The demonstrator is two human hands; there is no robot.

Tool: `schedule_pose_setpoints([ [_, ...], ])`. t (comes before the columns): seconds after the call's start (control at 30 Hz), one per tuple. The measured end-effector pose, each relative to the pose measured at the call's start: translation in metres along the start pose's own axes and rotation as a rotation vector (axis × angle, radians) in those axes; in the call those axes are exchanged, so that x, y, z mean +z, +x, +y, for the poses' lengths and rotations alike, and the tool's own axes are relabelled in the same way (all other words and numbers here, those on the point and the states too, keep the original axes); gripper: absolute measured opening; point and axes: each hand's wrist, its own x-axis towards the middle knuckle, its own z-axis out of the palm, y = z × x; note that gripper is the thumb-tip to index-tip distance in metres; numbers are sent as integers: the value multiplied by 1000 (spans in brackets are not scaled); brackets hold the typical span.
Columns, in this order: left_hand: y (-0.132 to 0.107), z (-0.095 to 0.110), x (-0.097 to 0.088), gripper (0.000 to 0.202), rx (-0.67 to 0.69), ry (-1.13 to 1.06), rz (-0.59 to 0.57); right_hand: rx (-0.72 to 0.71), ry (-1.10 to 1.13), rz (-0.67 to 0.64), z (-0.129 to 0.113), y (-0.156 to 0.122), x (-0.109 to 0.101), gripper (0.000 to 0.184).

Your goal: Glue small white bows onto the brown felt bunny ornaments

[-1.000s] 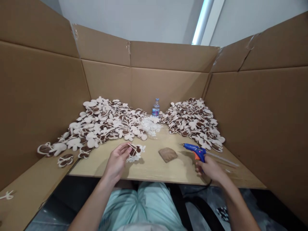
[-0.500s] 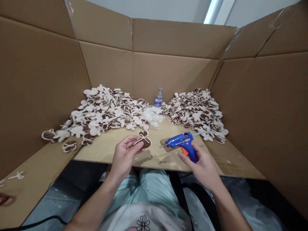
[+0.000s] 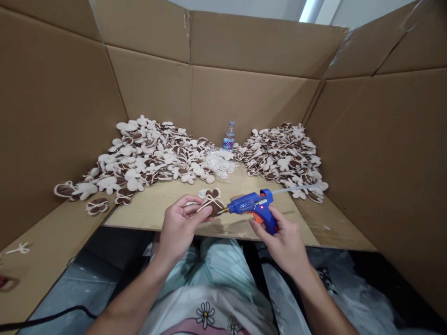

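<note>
My left hand (image 3: 179, 225) pinches a small brown butterfly-shaped piece with a white bow (image 3: 210, 202) just above the wooden board's (image 3: 153, 209) near edge. My right hand (image 3: 284, 242) grips a blue hot glue gun (image 3: 253, 207) by its handle, a finger on the orange trigger. The gun's nozzle points left and touches the piece's right side. A clear glue stick (image 3: 295, 188) juts from the gun's back.
Two heaps of brown and cream butterfly pieces lie on the board, one at the left (image 3: 146, 156) and one at the right (image 3: 284, 156). Between them are a small water bottle (image 3: 228, 137) and white lace trims (image 3: 218, 163). Tall cardboard walls (image 3: 244, 93) enclose the board. A black cable (image 3: 45, 318) runs at the lower left.
My right hand lifted the glue gun from the board's right side and brought its nozzle left to the piece. My left hand raised the piece and turned its bow side up.
</note>
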Motion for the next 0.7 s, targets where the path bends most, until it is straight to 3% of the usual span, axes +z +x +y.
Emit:
schedule_pose_setpoints([
  [0.7, -2, 4, -1, 21, -24, -15, -22, -38, -64, 20, -6, -2, -4, 22],
])
